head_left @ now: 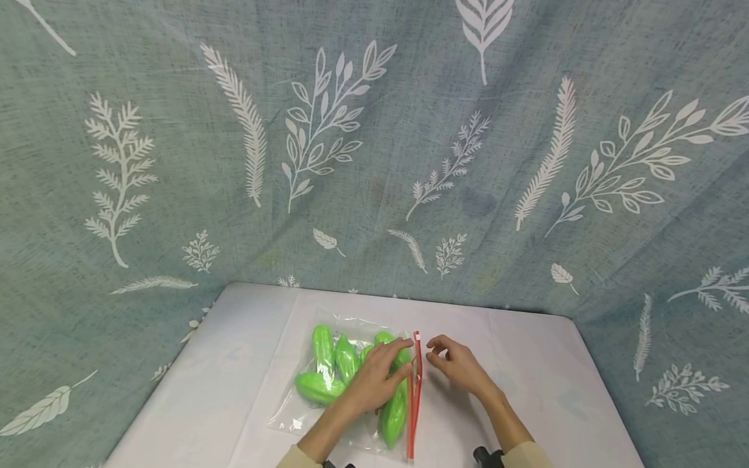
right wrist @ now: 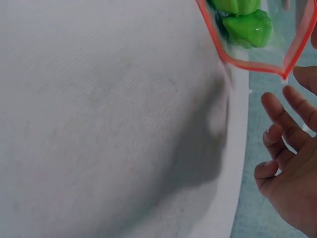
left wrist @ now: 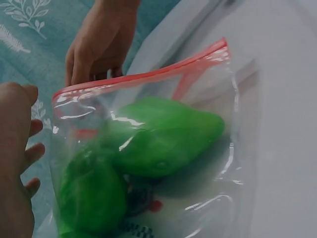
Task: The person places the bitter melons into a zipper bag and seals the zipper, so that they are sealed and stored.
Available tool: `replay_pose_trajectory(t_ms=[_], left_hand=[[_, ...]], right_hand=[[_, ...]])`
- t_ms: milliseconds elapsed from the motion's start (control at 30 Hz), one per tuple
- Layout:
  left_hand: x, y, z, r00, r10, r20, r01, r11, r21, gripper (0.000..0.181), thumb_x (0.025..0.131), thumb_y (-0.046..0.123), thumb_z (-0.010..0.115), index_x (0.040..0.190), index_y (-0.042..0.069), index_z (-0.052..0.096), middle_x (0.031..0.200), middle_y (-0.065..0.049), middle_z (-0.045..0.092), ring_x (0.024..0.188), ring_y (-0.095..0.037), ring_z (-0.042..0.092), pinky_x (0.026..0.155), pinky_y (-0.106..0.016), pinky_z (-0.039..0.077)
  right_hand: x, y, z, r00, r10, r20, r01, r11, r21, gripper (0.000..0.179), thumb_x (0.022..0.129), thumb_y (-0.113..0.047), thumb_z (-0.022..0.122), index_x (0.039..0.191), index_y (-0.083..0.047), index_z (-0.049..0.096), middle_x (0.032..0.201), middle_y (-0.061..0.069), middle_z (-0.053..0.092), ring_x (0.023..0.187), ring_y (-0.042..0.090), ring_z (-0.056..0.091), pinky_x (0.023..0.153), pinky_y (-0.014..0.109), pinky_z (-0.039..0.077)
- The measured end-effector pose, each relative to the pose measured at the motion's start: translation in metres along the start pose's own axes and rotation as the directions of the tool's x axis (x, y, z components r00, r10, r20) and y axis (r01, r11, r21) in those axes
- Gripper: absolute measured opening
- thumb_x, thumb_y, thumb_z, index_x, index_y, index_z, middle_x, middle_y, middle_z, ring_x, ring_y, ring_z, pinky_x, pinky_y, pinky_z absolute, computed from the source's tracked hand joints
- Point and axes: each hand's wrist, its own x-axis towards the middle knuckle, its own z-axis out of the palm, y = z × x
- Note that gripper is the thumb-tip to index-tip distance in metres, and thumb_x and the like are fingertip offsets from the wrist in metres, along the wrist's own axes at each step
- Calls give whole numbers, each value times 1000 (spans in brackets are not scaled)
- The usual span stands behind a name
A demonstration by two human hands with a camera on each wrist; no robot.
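A clear zip bag lies on the table, with a red zip strip along its right edge. Several glossy bright green, gourd-shaped pieces are inside. My left hand is over the bag's right part, fingers extended towards the strip and holding nothing. Just right of the strip's far end is my right hand, its fingers loosely bent and apart, with nothing in them. In the right wrist view, the red edges spread apart and meet at a corner close to the right fingertips.
The bag rests on a white-covered table. Behind and at both sides hangs a blue-green curtain with white leaf prints. A black wrist device shows by the right sleeve.
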Motion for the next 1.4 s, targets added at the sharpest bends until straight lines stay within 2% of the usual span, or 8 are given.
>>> replay_pose_trajectory(t_ms=[100,200,433,567,800,933,1167,1400], left_hand=[[7,-4,-3,998,27,-48,-26,999,32,44,105,34,53,146,17,51,147,-5,55,137,-29,49,117,-57,34],[14,-8,-6,997,19,-76,-14,998,59,40,104,30,55,142,17,55,142,-2,60,135,-28,52,115,-56,37],[27,-15,-11,998,-56,-42,60,992,110,39,103,30,57,141,17,56,139,-3,61,131,-26,55,115,-53,38],[35,-17,-11,996,-88,-9,89,984,155,40,104,32,56,141,18,56,139,-2,62,131,-25,55,115,-51,38],[45,-17,-11,993,-117,29,109,973,204,40,103,35,57,139,19,58,138,-2,63,130,-26,55,114,-50,39],[47,-17,-11,992,-117,35,107,970,221,39,103,35,58,138,19,59,136,-3,63,129,-26,56,114,-50,40],[51,-17,-8,995,-102,16,97,975,199,27,102,29,60,126,19,67,123,3,71,120,-21,62,109,-46,44],[53,-16,-7,994,-111,-25,113,979,168,14,101,28,64,111,21,72,104,6,75,103,-17,68,97,-40,53]], right_hand=[[5,-1,2,1000,15,-22,-15,1000,1,28,98,-32,67,120,-14,67,101,-4,66,84,14,58,70,31,50],[9,-4,3,999,26,-38,-26,1000,-9,30,99,-36,65,119,-15,68,102,-4,67,90,14,60,75,34,52],[21,-8,9,993,107,-48,-106,994,11,34,100,-43,61,120,-19,70,111,0,69,98,19,63,79,40,55],[29,-8,14,994,98,-54,-98,995,5,38,101,-46,58,120,-17,71,112,0,71,97,17,65,79,39,56],[36,-13,16,998,62,-23,-60,995,79,26,98,-37,65,109,-13,71,97,-1,71,80,15,63,60,30,54],[35,-18,17,999,46,4,-46,992,117,24,97,-35,67,106,-12,69,94,-2,69,77,17,62,57,29,53],[33,-22,16,999,37,24,-40,989,145,24,98,-39,66,105,-16,67,91,-3,66,74,16,58,56,29,51],[31,-26,15,999,-8,38,2,989,150,24,98,-40,65,105,-17,68,95,-2,67,83,19,60,58,29,51]])
